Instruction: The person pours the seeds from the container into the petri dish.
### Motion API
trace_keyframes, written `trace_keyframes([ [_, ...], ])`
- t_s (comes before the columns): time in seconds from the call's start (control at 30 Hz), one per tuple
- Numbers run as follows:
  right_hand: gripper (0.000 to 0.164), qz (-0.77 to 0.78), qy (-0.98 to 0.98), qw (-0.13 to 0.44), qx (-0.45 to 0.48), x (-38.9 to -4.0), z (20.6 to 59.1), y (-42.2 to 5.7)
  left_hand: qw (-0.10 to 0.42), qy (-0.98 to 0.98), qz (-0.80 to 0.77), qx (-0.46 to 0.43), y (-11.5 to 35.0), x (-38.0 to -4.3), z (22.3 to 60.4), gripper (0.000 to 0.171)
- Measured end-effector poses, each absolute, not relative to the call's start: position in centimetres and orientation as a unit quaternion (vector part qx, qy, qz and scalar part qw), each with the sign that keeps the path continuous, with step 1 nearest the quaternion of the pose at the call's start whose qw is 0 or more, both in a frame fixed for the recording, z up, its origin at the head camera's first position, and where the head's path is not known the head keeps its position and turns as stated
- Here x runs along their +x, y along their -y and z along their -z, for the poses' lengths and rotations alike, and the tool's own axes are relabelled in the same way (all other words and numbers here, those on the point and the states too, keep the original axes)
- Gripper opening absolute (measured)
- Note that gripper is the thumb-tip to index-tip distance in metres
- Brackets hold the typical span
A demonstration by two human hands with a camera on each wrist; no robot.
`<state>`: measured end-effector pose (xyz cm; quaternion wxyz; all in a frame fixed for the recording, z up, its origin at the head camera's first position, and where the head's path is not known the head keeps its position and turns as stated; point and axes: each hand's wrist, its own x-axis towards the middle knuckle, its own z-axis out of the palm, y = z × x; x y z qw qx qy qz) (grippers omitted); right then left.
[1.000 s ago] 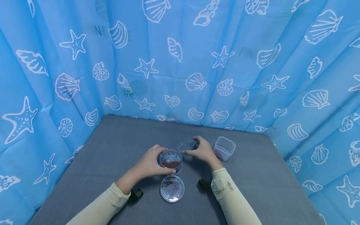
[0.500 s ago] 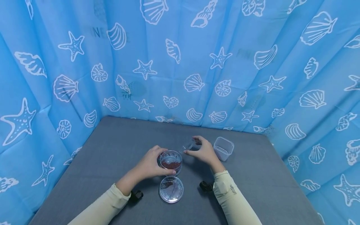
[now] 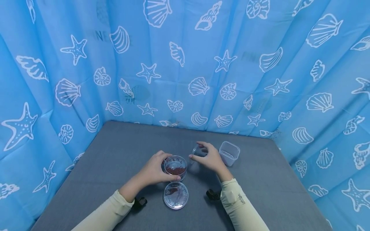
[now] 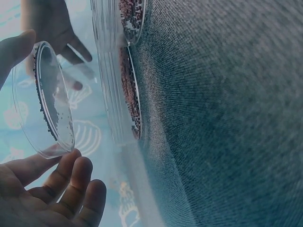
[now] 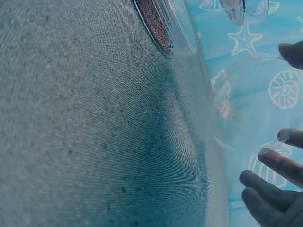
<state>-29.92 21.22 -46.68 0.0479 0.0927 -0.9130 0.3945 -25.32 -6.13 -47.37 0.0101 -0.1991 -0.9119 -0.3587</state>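
My left hand (image 3: pixel 154 168) holds a clear round petri dish (image 3: pixel 175 163) by its rim, thumb on the near side and fingers on the far side. Reddish-brown granules lie in it, and in the left wrist view the dish (image 4: pixel 56 104) is raised off the table. Slightly to the right, my right hand (image 3: pixel 211 157) pinches a clear round lid (image 5: pixel 251 101) by its edge, tilted up on its side in the air. A petri dish (image 3: pixel 175 196) with brown granules stands on the table nearer me. Another petri dish (image 4: pixel 129 97) with granules, largely hidden under the held one from above, stands beyond it.
An open, clear rectangular plastic tub (image 3: pixel 229 153) stands just right of my right hand. Grey cloth covers the table (image 3: pixel 138 134), and a blue curtain (image 3: pixel 179 80) with white shell and starfish prints hangs behind it. Black wrist mounts (image 3: pixel 214 194) sit below both wrists.
My right hand has turned the lid from nearly flat to standing on edge and drawn it slightly to the right. My left hand keeps the petri dish almost still.
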Motion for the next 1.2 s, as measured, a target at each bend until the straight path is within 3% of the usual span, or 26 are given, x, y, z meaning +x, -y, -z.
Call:
trace_keyframes([
  [1.2,0.072,-0.412,0.901,0.067,0.117,-28.6,46.2,-21.0,0.009,0.914,0.357,-0.192,6.4,-25.3,47.3,0.098],
])
